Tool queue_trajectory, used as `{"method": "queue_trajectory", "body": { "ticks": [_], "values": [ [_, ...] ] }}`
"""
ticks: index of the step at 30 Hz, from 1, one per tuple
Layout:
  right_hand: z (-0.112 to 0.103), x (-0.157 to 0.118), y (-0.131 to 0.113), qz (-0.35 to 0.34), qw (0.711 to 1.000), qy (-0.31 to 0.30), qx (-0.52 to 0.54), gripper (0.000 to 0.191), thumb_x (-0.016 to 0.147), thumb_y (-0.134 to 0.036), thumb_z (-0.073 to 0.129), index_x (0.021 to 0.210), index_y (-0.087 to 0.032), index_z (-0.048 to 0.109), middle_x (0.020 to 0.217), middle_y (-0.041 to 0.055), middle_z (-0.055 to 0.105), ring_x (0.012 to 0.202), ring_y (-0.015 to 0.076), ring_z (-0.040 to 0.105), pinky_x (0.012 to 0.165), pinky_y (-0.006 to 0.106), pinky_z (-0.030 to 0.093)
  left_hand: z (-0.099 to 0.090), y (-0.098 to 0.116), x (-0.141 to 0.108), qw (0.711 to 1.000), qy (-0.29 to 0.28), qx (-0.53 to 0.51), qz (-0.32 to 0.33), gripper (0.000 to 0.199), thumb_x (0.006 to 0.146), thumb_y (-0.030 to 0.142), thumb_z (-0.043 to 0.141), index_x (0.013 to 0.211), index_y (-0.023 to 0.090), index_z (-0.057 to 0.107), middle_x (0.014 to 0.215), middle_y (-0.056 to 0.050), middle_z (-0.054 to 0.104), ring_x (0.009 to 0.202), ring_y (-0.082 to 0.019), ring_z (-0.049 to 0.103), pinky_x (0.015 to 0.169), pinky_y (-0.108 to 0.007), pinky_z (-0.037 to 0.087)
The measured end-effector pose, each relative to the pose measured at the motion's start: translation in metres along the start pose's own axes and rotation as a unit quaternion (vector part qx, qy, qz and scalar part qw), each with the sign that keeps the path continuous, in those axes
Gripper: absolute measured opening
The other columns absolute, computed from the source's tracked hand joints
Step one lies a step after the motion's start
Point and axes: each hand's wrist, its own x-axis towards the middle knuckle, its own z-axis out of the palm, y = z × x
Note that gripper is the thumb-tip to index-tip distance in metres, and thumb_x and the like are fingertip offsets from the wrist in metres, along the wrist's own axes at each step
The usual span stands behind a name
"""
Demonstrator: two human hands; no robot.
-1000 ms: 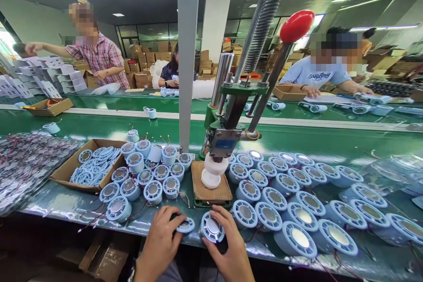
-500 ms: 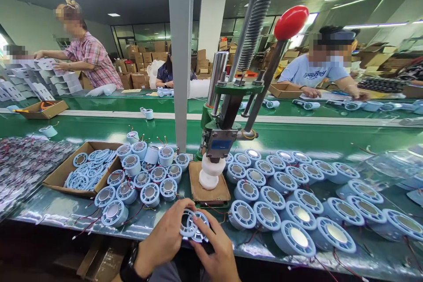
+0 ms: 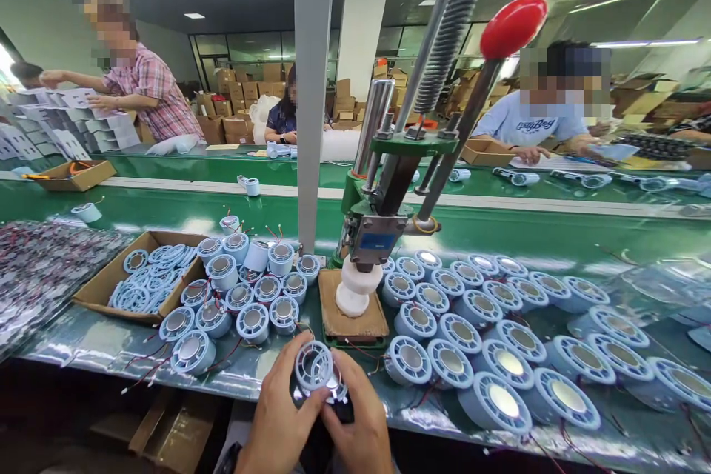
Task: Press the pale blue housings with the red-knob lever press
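My left hand [image 3: 284, 404] is closed on a light blue plastic ring [image 3: 299, 369] with an open centre, thumb at its lower edge. Just behind and right of the ring is a light blue round housing [image 3: 338, 389], gripped by my right hand [image 3: 358, 404]. The ring overlaps most of the housing, so whether they touch is hard to see. Both hands are at the bench's front edge, in front of a hand press [image 3: 378, 229] with a red knob [image 3: 514, 26]. The white pressing head [image 3: 352, 300] is low over a brown pad [image 3: 333, 322].
Left of the press stand several blue motor-like units [image 3: 252, 324] with wires, beside a cardboard box [image 3: 94, 304] of blue rings. Rows of similar units [image 3: 494, 404] fill the right side. A grey post [image 3: 311, 89] rises behind. Across the green conveyor [image 3: 167, 204], several people work.
My hands have drawn closer together, and the ring has shifted left and up, tilting more toward the camera. The view has turned slightly. A co-worker at right now holds up a blue piece.
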Motion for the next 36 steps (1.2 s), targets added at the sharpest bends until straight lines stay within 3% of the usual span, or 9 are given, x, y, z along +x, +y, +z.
{"method": "queue_trajectory", "body": {
  "ticks": [3, 7, 16, 22, 30, 36],
  "values": [
    [0.0, 0.0, 0.002, 0.031, 0.999, -0.018, 0.021, 0.075, 0.086, -0.021, 0.056, 0.156, -0.023, 0.029, 0.122, 0.0076, 0.068, 0.104, 0.0221, 0.071, 0.083, 0.032, 0.062, -0.012, 0.019, 0.007, 0.996, -0.089, -0.011, 0.005, 0.087, 0.069, 0.008, 0.062, 0.15, 0.025, 0.037, 0.142, -0.009, 0.057, 0.134, -0.027, 0.051, 0.119, -0.05, 0.036],
    [0.003, -0.005, 0.004, 0.057, 0.998, -0.012, 0.018, 0.076, 0.083, -0.018, 0.053, 0.155, -0.023, 0.03, 0.133, 0.0084, 0.062, 0.111, 0.0227, 0.069, 0.087, 0.033, 0.061, -0.015, 0.036, 0.015, 0.988, -0.156, 0.022, 0.004, 0.095, 0.063, 0.002, 0.056, 0.152, 0.025, 0.036, 0.144, -0.007, 0.055, 0.138, -0.026, 0.046, 0.122, -0.048, 0.03],
    [0.009, -0.006, -0.003, 0.068, 0.998, 0.002, 0.005, 0.077, 0.082, -0.018, 0.054, 0.155, -0.02, 0.028, 0.122, 0.0071, 0.068, 0.105, 0.0199, 0.071, 0.083, 0.028, 0.06, -0.012, 0.021, 0.013, 0.992, -0.127, -0.004, -0.023, 0.093, 0.062, 0.001, 0.055, 0.15, 0.029, 0.039, 0.14, -0.004, 0.058, 0.133, -0.025, 0.05, 0.121, -0.047, 0.03],
    [0.014, -0.007, -0.008, 0.065, 0.996, 0.025, -0.051, 0.07, 0.094, -0.031, 0.053, 0.157, -0.016, 0.026, 0.122, 0.012, 0.067, 0.101, 0.0218, 0.071, 0.08, 0.029, 0.061, -0.019, 0.012, 0.016, 0.981, -0.181, -0.067, -0.016, 0.091, 0.064, 0.004, 0.058, 0.15, 0.026, 0.036, 0.146, -0.007, 0.053, 0.134, -0.026, 0.048, 0.12, -0.046, 0.03],
    [0.016, -0.009, -0.008, 0.053, 0.994, 0.02, -0.096, 0.068, 0.101, -0.038, 0.043, 0.159, -0.012, 0.018, 0.119, 0.016, 0.067, 0.1, 0.0237, 0.071, 0.078, 0.033, 0.061, -0.023, 0.012, 0.016, 0.974, -0.212, -0.072, 0.016, 0.077, 0.083, 0.021, 0.062, 0.154, 0.024, 0.031, 0.149, -0.009, 0.049, 0.142, -0.027, 0.04, 0.123, -0.045, 0.025],
    [0.012, -0.004, -0.011, 0.053, 0.995, 0.0, -0.089, 0.07, 0.101, -0.046, 0.043, 0.159, -0.013, 0.02, 0.117, 0.0162, 0.066, 0.102, 0.0241, 0.069, 0.078, 0.034, 0.061, -0.023, 0.007, 0.017, 0.968, -0.225, -0.112, 0.011, 0.08, 0.083, 0.024, 0.063, 0.155, 0.021, 0.027, 0.15, -0.01, 0.048, 0.14, -0.028, 0.043, 0.122, -0.045, 0.029]
  ]
}}
